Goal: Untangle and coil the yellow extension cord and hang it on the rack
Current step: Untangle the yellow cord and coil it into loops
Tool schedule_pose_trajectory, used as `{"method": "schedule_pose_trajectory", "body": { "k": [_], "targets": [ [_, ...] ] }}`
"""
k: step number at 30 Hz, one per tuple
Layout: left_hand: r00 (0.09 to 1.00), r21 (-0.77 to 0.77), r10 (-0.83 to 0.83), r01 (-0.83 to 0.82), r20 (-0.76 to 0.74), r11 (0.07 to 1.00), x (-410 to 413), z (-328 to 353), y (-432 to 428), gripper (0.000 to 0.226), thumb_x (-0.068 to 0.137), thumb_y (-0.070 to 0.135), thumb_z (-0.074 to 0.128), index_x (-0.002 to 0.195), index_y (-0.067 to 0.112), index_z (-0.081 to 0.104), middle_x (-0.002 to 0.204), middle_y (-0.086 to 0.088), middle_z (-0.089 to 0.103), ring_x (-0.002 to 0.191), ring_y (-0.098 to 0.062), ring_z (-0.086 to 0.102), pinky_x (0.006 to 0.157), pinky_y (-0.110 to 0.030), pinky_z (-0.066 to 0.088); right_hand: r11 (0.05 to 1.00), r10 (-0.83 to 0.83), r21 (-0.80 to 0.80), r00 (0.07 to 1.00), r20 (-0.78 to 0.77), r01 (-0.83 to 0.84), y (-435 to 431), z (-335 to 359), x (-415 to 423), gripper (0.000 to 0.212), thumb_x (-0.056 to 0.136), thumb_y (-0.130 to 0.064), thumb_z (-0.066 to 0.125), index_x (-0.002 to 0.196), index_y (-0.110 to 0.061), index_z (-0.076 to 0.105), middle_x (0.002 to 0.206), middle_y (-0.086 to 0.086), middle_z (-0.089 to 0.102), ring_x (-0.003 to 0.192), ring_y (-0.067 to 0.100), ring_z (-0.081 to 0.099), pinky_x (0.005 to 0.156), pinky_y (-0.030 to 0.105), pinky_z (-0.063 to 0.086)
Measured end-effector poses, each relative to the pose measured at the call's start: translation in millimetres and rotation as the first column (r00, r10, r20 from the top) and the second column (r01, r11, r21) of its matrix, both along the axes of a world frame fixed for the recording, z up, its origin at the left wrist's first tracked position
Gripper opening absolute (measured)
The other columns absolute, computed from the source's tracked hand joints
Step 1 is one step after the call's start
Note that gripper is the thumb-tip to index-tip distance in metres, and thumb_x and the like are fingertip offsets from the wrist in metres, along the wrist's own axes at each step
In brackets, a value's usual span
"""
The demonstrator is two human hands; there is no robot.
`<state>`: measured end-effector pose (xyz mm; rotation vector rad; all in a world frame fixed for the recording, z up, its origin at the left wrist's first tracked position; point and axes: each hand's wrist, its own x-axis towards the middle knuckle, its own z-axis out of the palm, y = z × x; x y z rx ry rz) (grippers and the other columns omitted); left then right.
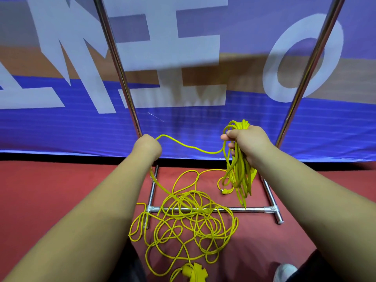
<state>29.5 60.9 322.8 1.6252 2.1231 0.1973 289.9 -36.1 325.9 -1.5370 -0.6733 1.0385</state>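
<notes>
Yellow extension cord (203,211), part coiled, by rack (250,210).
I see right grip (247,144) holding the loops, left grip (148,147) clasping one strand.

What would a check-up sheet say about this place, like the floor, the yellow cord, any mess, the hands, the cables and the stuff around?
Surface: red floor.
Job's things: yellow extension cord, mostly a tangled heap on the floor, lying across the base bar of the metal rack; the rack's top is out of view.
Clutter: nothing seen.
Hands: left hand grips a single strand; right hand grips a bunch of coiled loops that hang down.
Cables: only the yellow cord; its socket end lies at the bottom edge, its plug on the floor under the loops.
Surroundings: blue banner with big white letters behind the rack; a pale shoe at lower right.
</notes>
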Motion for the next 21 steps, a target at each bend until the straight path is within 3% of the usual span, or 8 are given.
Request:
{"method": "schedule_pose_trajectory", "body": {
  "k": [2,4,6,10,13,15,17,21],
  "targets": [
    [0.939,-0.059,-0.201,0.193,-0.278,0.980,-6.1,-0.9,0.4,0.029,0.100,0.010,0.052,0.126,0.009,0.063,0.104,-0.005,0.062,0.093,-0.030,0.060,0.078,-0.036,0.054,1.000,-0.019,0.010,1.000,-0.001,0.019,1.2,0.9,2.1,0.014,0.099,-0.009,0.064,0.112,-0.004,0.068,0.083,0.002,0.080,0.060,0.015,0.058,0.052,0.028,0.052],
    [0.745,-0.296,-0.506,0.412,-0.434,0.862,-9.8,-7.2,0.5,0.034,0.100,0.015,0.051,0.131,0.015,0.065,0.124,-0.004,0.066,0.095,-0.029,0.055,0.092,-0.037,0.055,0.999,-0.036,0.017,0.999,0.002,0.036,2.9,2.2,4.8,0.017,0.099,-0.010,0.064,0.114,-0.005,0.067,0.089,0.003,0.081,0.061,0.015,0.060,0.054,0.029,0.054],
    [0.629,-0.453,-0.682,0.518,-0.373,0.726,-15.1,-6.2,-9.4,0.038,0.102,0.012,0.049,0.135,0.022,0.065,0.134,0.000,0.065,0.104,-0.027,0.055,0.099,-0.032,0.050,0.999,-0.041,0.024,0.999,0.011,0.041,4.9,3.0,7.4,0.019,0.099,-0.012,0.064,0.116,-0.004,0.067,0.091,0.004,0.081,0.063,0.014,0.060,0.054,0.030,0.054],
    [0.570,-0.551,-0.822,0.686,0.001,0.475,-11.1,-1.3,-23.6,0.036,0.101,0.013,0.052,0.104,0.038,0.078,0.107,0.008,0.070,0.096,-0.012,0.058,0.097,-0.033,0.047,0.999,-0.029,0.016,0.999,0.038,0.028,5.8,1.5,9.2,0.020,0.098,-0.012,0.065,0.114,-0.002,0.070,0.086,0.001,0.081,0.060,0.013,0.058,0.054,0.029,0.054],
    [0.501,-0.430,-0.836,0.820,0.224,0.377,3.0,10.7,-33.5,0.024,0.086,0.033,0.059,0.095,0.034,0.081,0.094,-0.003,0.070,0.084,-0.015,0.050,0.083,-0.041,0.041,1.000,-0.002,-0.003,0.999,0.052,0.002,5.4,-1.2,8.4,0.020,0.098,-0.012,0.065,0.115,-0.002,0.069,0.086,0.002,0.081,0.058,0.013,0.057,0.052,0.028,0.053],
    [0.483,-0.271,-0.819,0.870,0.309,0.411,8.3,23.1,-37.3,0.029,0.077,0.038,0.056,0.088,0.027,0.081,0.089,-0.015,0.065,0.081,-0.019,0.048,0.079,-0.047,0.039,1.000,0.016,-0.012,0.999,0.047,-0.016,5.0,-1.1,6.6,0.018,0.098,-0.013,0.065,0.113,-0.003,0.069,0.091,0.006,0.081,0.057,0.013,0.056,0.053,0.029,0.053],
    [0.451,-0.136,-0.790,0.889,0.415,0.437,9.3,32.7,-40.9,0.024,0.080,0.033,0.056,0.083,0.022,0.077,0.081,-0.007,0.058,0.077,-0.019,0.044,0.076,-0.041,0.035,0.999,0.048,-0.023,0.998,0.040,-0.047,4.2,-0.6,4.7,0.010,0.098,-0.013,0.067,0.105,-0.006,0.070,0.094,0.010,0.081,0.056,0.013,0.055,0.055,0.030,0.052],
    [0.396,0.080,-0.721,0.846,0.569,0.528,4.8,35.0,-40.5,0.013,0.097,0.019,0.069,0.102,0.014,0.079,0.103,0.006,0.072,0.098,-0.010,0.065,0.090,-0.022,0.046,0.983,0.179,-0.050,0.983,0.051,-0.176,0.3,1.4,-2.0,0.013,0.097,-0.014,0.070,0.104,-0.004,0.071,0.084,0.007,0.077,0.055,0.015,0.052,0.052,0.031,0.050]
  ]
}}
